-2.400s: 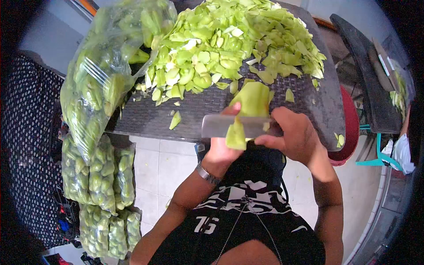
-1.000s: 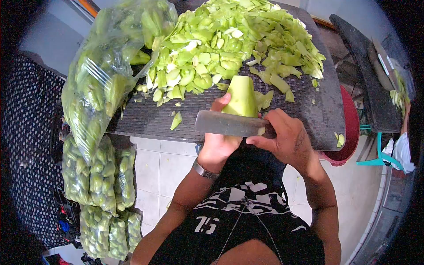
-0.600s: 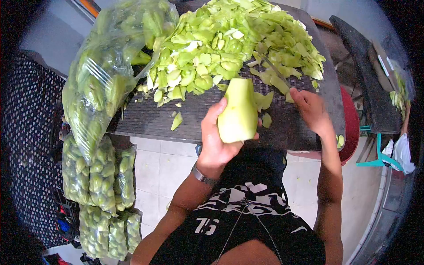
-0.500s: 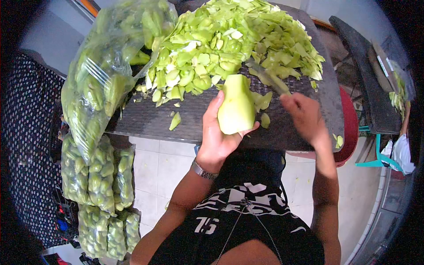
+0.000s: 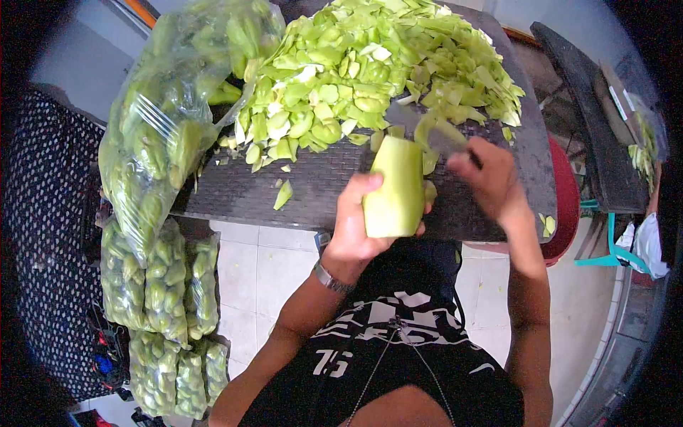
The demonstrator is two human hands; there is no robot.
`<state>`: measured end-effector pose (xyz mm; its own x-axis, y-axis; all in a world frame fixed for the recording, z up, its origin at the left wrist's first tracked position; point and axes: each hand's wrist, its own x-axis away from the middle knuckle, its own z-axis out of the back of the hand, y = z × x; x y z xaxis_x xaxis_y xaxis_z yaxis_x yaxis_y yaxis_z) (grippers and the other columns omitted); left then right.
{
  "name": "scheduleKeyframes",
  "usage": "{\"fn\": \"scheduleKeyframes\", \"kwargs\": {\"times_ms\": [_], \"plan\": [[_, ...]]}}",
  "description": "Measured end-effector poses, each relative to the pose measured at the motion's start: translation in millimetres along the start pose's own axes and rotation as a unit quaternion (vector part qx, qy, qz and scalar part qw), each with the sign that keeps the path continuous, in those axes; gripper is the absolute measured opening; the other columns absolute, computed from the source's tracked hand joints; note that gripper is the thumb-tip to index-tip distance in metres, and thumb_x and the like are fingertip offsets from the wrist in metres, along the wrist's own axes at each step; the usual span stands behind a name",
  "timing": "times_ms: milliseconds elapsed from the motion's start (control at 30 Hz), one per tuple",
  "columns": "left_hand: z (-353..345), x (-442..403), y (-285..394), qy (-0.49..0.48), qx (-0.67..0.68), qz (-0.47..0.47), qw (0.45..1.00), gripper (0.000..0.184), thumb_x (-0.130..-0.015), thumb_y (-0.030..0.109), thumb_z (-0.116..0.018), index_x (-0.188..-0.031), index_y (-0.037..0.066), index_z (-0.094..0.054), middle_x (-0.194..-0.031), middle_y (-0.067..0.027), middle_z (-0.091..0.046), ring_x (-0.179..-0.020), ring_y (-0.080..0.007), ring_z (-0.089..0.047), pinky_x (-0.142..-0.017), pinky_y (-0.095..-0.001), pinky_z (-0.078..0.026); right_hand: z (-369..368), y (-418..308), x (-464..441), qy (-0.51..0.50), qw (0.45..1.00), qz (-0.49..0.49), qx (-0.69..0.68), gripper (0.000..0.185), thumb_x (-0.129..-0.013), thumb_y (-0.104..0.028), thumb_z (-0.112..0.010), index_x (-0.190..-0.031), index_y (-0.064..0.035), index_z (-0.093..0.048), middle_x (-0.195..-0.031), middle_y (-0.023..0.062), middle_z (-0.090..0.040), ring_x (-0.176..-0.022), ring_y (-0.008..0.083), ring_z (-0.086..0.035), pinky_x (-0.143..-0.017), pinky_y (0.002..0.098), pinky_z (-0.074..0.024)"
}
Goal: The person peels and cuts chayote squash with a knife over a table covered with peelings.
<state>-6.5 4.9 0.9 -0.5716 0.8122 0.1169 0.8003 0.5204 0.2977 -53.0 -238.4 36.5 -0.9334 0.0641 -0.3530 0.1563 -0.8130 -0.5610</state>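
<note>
My left hand [image 5: 363, 220] is closed around a peeled chayote [image 5: 395, 188], a pale green vegetable with a flat-cut upper end, its thumb on the near side. It is held upright above the front edge of the dark table [image 5: 235, 192]. To its right, my right hand [image 5: 491, 174] grips a knife [image 5: 449, 132], blurred by motion, with the blade pointing up and left. A strip of green peel seems to lie along the blade. Just beyond both hands spreads a large heap of green peelings [image 5: 356, 78], with a few loose pieces near the chayote.
A large clear bag of green vegetables [image 5: 163, 135] slumps over the table's left edge. Several smaller filled bags [image 5: 163, 285] are stacked below it. At the right are a red stool [image 5: 565, 192], a teal stool [image 5: 608, 245] and another dark table [image 5: 590, 114].
The chayote has moved slightly right and toward me, and is turned in my left hand. My right hand has shifted a little, and the knife now appears to carry a strip of peel.
</note>
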Motion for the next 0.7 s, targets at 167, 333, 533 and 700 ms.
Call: {"fn": "scheduleKeyframes", "kwargs": {"times_ms": [167, 333, 533, 700], "plan": [[-8.0, 3.3, 1.6, 0.039, -0.015, -0.047, 0.998, 0.062, -0.096, 0.053, -0.056, -0.138, 0.007, -0.055, -0.117, -0.0182, -0.068, -0.100, -0.0343, -0.069, -0.082, -0.0475, -0.059, 24.6, 13.2, -11.1, -0.118, 0.962, -0.237, 0.060, 0.056, -0.100, -0.050, -0.061, -0.083, 0.0031, -0.065, -0.073, 0.0239, -0.058, -0.071, 0.0361, -0.058, -0.065, 0.0452, -0.0451], [-7.0, -16.2, 7.2, 0.110, -0.125, -0.137, 0.976, 0.057, -0.103, 0.053, -0.050, -0.137, 0.007, -0.056, -0.119, -0.0162, -0.068, -0.102, -0.0318, -0.069, -0.087, -0.0461, -0.058, 17.5, -29.1, 6.4, -0.092, 0.984, -0.151, -0.007, 0.053, -0.095, -0.050, -0.067, -0.087, 0.0016, -0.066, -0.077, 0.0239, -0.063, -0.074, 0.0422, -0.065, -0.065, 0.0482, -0.0490], [-16.8, -9.1, 5.6, 0.091, -0.048, -0.065, 0.993, 0.056, -0.099, 0.053, -0.056, -0.127, 0.005, -0.059, -0.108, -0.0138, -0.070, -0.094, -0.0283, -0.071, -0.087, -0.0434, -0.058, -11.5, -77.1, 33.4, -0.075, 0.996, 0.048, 0.020, 0.057, -0.084, -0.055, -0.076, -0.099, -0.0022, -0.060, -0.084, 0.0176, -0.061, -0.073, 0.0400, -0.066, -0.062, 0.0483, -0.0524], [-17.2, -5.0, 1.9, 0.099, -0.014, -0.075, 0.992, 0.053, -0.101, 0.051, -0.055, -0.127, 0.005, -0.060, -0.107, -0.0147, -0.070, -0.093, -0.0286, -0.072, -0.087, -0.0445, -0.059, -7.6, -75.3, 29.1, -0.096, 0.992, 0.084, 0.026, 0.055, -0.081, -0.049, -0.080, -0.100, -0.0010, -0.061, -0.081, 0.0168, -0.058, -0.071, 0.0390, -0.064, -0.061, 0.0450, -0.0508]]}}
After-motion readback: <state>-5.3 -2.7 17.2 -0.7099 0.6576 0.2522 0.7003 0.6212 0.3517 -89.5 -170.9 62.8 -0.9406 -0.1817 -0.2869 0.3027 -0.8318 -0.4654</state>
